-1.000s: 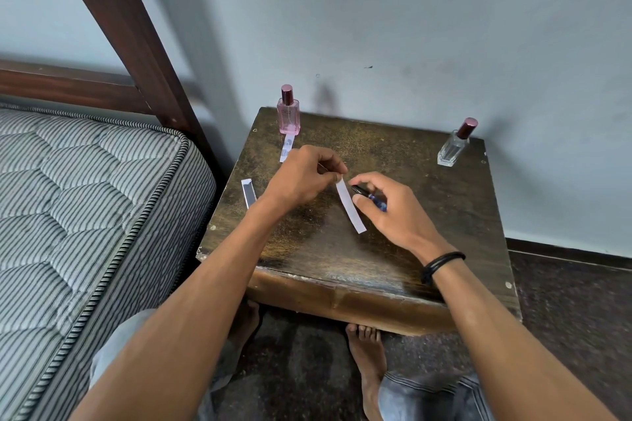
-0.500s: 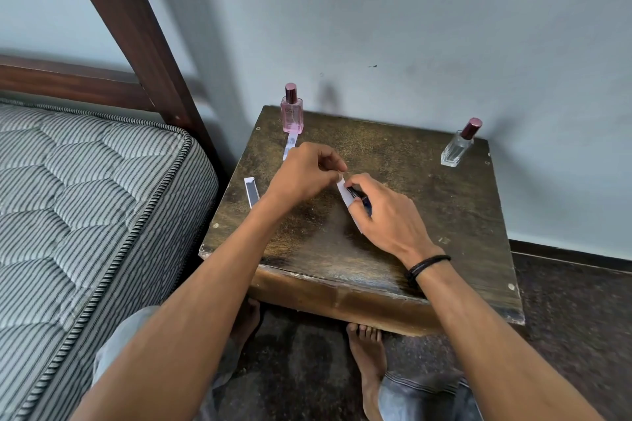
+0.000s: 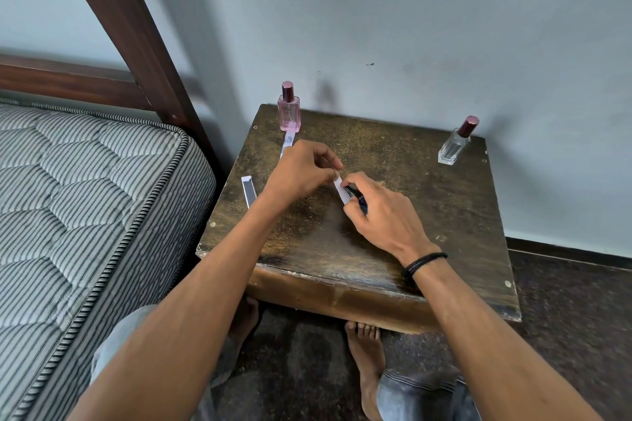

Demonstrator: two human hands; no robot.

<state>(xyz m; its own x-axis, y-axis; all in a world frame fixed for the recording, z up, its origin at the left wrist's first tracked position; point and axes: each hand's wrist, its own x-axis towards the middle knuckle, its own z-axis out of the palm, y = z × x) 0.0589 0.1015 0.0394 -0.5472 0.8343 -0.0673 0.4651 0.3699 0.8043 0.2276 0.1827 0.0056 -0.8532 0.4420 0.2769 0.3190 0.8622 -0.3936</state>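
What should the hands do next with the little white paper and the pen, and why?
Probably lower the pen tip onto the paper strip and begin marking it. The left hand pinches the strip's far end, steadying it, and the right hand holds the pen right against the strip, so both look ready for writing.

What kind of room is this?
Most likely a bedroom. A striped mattress lies by a dark wooden bed frame. Beside it, a small wooden table against the wall holds a pink perfume bottle and a clear perfume bottle.
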